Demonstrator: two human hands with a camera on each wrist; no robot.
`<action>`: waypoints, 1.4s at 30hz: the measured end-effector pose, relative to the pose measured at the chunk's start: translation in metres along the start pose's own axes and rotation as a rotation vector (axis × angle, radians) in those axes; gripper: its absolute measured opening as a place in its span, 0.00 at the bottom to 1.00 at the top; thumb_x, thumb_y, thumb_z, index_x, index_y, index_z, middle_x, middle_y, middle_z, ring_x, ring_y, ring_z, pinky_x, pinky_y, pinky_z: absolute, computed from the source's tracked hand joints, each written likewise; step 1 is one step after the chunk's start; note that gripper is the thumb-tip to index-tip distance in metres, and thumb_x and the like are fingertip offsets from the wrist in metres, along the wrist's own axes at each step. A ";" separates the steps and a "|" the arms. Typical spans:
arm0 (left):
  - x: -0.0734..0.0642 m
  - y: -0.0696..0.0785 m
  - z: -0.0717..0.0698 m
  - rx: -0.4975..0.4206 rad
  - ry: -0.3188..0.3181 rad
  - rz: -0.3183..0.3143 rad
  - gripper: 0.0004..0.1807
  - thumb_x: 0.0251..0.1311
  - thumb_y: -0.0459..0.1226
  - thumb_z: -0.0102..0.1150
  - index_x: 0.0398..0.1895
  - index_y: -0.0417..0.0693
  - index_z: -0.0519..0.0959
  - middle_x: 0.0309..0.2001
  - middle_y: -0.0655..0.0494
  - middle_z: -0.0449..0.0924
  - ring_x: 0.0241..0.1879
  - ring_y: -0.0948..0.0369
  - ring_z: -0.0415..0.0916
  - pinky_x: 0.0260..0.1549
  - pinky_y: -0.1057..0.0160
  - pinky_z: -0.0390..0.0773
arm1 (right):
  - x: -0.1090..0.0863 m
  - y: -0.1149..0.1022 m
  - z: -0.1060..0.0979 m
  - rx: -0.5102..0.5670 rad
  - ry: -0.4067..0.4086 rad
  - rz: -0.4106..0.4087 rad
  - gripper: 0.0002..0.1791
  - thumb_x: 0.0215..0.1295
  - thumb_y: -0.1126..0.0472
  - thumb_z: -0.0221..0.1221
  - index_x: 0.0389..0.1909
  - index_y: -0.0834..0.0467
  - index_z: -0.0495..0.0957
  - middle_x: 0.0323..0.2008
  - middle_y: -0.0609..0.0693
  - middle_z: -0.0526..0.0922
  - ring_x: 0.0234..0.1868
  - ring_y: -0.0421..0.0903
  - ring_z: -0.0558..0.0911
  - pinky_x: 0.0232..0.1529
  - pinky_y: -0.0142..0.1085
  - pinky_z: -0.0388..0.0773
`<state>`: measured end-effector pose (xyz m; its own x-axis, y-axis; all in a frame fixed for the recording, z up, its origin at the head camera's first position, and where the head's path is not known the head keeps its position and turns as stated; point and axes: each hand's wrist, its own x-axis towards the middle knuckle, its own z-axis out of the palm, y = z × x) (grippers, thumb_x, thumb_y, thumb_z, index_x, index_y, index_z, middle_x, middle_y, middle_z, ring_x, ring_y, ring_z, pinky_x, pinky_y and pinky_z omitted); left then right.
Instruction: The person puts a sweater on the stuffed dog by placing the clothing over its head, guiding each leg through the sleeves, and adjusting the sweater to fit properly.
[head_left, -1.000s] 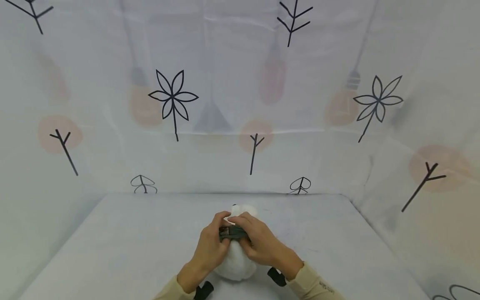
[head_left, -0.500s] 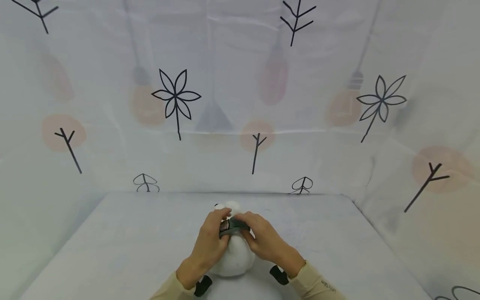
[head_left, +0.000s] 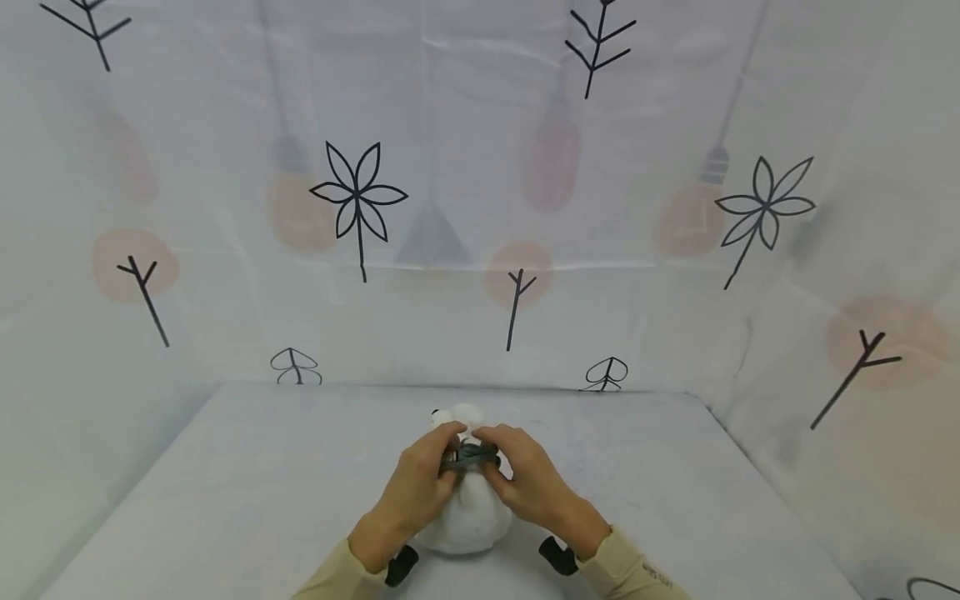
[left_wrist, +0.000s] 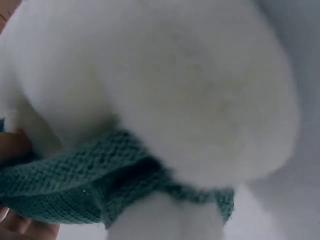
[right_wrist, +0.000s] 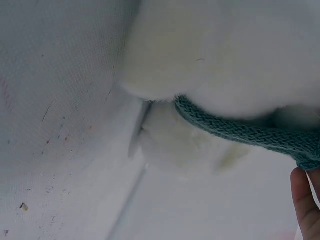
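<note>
A white plush toy [head_left: 467, 521] is on the white table, its small head [head_left: 467, 414] pointing away from me. Around its middle runs a green knitted garment [head_left: 472, 455], bunched into a narrow band. My left hand [head_left: 416, 487] pinches the band's left side; in the left wrist view its fingers [left_wrist: 14, 146] show at the knit's edge. On the other side my right hand [head_left: 534, 479] grips the band, and the right wrist view shows its fingers [right_wrist: 304, 197] at the green knit [right_wrist: 240, 131]. Plush fur [left_wrist: 200, 90] bulges over the band.
The white table [head_left: 225, 500] stretches out on both sides of the toy. A pale curtain [head_left: 450, 325] printed with flowers and twigs hangs behind it. Below my wrists are black wrist-worn devices [head_left: 558, 556].
The toy's head has shifted to the left. A brown patch on the knit, visible before, is now out of sight, and the band looks more bunched between my hands.
</note>
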<state>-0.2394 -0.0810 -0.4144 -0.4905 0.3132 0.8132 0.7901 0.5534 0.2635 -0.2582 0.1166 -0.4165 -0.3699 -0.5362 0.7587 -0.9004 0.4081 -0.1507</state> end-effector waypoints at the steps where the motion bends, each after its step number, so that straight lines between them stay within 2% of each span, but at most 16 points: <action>1: -0.001 0.000 0.000 0.007 0.000 -0.007 0.33 0.31 0.15 0.64 0.48 0.39 0.74 0.32 0.57 0.77 0.31 0.65 0.74 0.31 0.67 0.77 | 0.000 0.000 0.000 0.004 0.001 0.003 0.23 0.58 0.69 0.61 0.56 0.60 0.72 0.40 0.44 0.77 0.39 0.38 0.75 0.40 0.31 0.73; 4: -0.002 0.000 0.001 0.049 0.000 -0.025 0.31 0.31 0.19 0.67 0.46 0.42 0.75 0.29 0.61 0.77 0.28 0.68 0.73 0.28 0.69 0.75 | -0.002 0.000 0.001 0.004 -0.001 0.008 0.26 0.57 0.69 0.61 0.58 0.59 0.71 0.39 0.44 0.77 0.38 0.38 0.75 0.40 0.32 0.74; 7: -0.003 0.001 0.003 0.106 0.002 -0.016 0.29 0.31 0.22 0.68 0.45 0.45 0.76 0.28 0.62 0.77 0.26 0.68 0.72 0.26 0.69 0.74 | -0.003 0.000 0.000 0.003 -0.018 0.017 0.28 0.54 0.69 0.62 0.58 0.57 0.71 0.38 0.43 0.77 0.38 0.37 0.75 0.40 0.32 0.74; 10: -0.003 0.002 0.005 0.127 0.005 0.003 0.29 0.32 0.22 0.68 0.46 0.45 0.77 0.30 0.61 0.78 0.27 0.67 0.73 0.27 0.68 0.75 | -0.004 0.000 -0.003 0.049 -0.038 0.043 0.24 0.54 0.68 0.63 0.54 0.56 0.74 0.37 0.42 0.78 0.37 0.37 0.76 0.40 0.32 0.75; 14: -0.003 0.003 0.005 0.097 0.001 -0.001 0.32 0.30 0.20 0.66 0.47 0.43 0.77 0.33 0.59 0.78 0.32 0.67 0.75 0.31 0.69 0.77 | -0.003 0.002 -0.009 0.222 -0.050 0.165 0.10 0.64 0.68 0.58 0.45 0.55 0.79 0.35 0.43 0.82 0.36 0.38 0.80 0.38 0.33 0.78; 17: -0.002 0.004 0.004 0.060 -0.017 -0.017 0.33 0.30 0.19 0.65 0.48 0.42 0.76 0.34 0.59 0.78 0.33 0.67 0.74 0.32 0.69 0.77 | -0.001 0.003 -0.012 0.299 -0.058 0.246 0.09 0.68 0.67 0.55 0.42 0.54 0.81 0.35 0.44 0.83 0.36 0.40 0.82 0.37 0.34 0.79; 20: 0.000 0.005 0.000 -0.017 -0.093 -0.052 0.32 0.33 0.20 0.65 0.50 0.43 0.75 0.35 0.60 0.76 0.33 0.68 0.72 0.33 0.69 0.76 | 0.002 0.002 -0.015 0.290 -0.093 0.266 0.07 0.66 0.65 0.59 0.42 0.52 0.80 0.38 0.45 0.82 0.36 0.41 0.82 0.36 0.34 0.79; 24: 0.005 0.005 -0.010 -0.177 -0.261 -0.128 0.30 0.44 0.26 0.65 0.55 0.46 0.72 0.39 0.62 0.72 0.35 0.67 0.69 0.35 0.67 0.74 | 0.003 0.002 -0.017 0.293 -0.146 0.277 0.08 0.64 0.65 0.60 0.42 0.52 0.78 0.40 0.46 0.81 0.35 0.42 0.82 0.35 0.34 0.79; 26: 0.007 0.005 -0.013 -0.240 -0.298 -0.178 0.27 0.50 0.30 0.64 0.56 0.47 0.72 0.38 0.62 0.71 0.34 0.66 0.69 0.34 0.67 0.73 | 0.004 0.002 -0.017 0.302 -0.165 0.303 0.07 0.64 0.66 0.61 0.41 0.52 0.77 0.40 0.46 0.80 0.35 0.42 0.82 0.34 0.33 0.79; 28: 0.008 0.006 -0.014 -0.264 -0.286 -0.207 0.23 0.53 0.32 0.64 0.54 0.46 0.73 0.36 0.62 0.72 0.32 0.65 0.69 0.33 0.67 0.74 | 0.004 0.002 -0.017 0.312 -0.186 0.329 0.07 0.64 0.65 0.61 0.40 0.51 0.76 0.39 0.44 0.80 0.35 0.41 0.82 0.35 0.33 0.79; 31: 0.009 0.006 -0.012 -0.247 -0.237 -0.218 0.20 0.54 0.30 0.66 0.50 0.43 0.75 0.33 0.61 0.73 0.29 0.65 0.69 0.30 0.69 0.73 | 0.005 0.000 -0.018 0.324 -0.208 0.345 0.09 0.64 0.65 0.61 0.42 0.50 0.76 0.39 0.43 0.80 0.34 0.38 0.81 0.35 0.33 0.79; 38: 0.009 0.010 -0.010 -0.217 -0.223 -0.210 0.24 0.50 0.27 0.68 0.53 0.40 0.73 0.34 0.60 0.75 0.29 0.65 0.71 0.29 0.70 0.74 | 0.005 -0.002 -0.019 0.282 -0.229 0.346 0.21 0.62 0.66 0.62 0.56 0.54 0.72 0.42 0.45 0.82 0.32 0.35 0.79 0.31 0.32 0.77; 42: 0.008 0.011 -0.007 -0.197 -0.212 -0.206 0.26 0.50 0.25 0.67 0.54 0.41 0.72 0.33 0.60 0.76 0.29 0.67 0.70 0.28 0.71 0.74 | 0.005 -0.003 -0.017 0.277 -0.231 0.355 0.24 0.62 0.68 0.61 0.59 0.55 0.68 0.42 0.46 0.82 0.27 0.35 0.77 0.26 0.32 0.76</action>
<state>-0.2321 -0.0782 -0.4015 -0.6962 0.3747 0.6123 0.7121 0.4688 0.5227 -0.2539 0.1255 -0.4011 -0.6772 -0.5620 0.4750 -0.7252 0.4006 -0.5600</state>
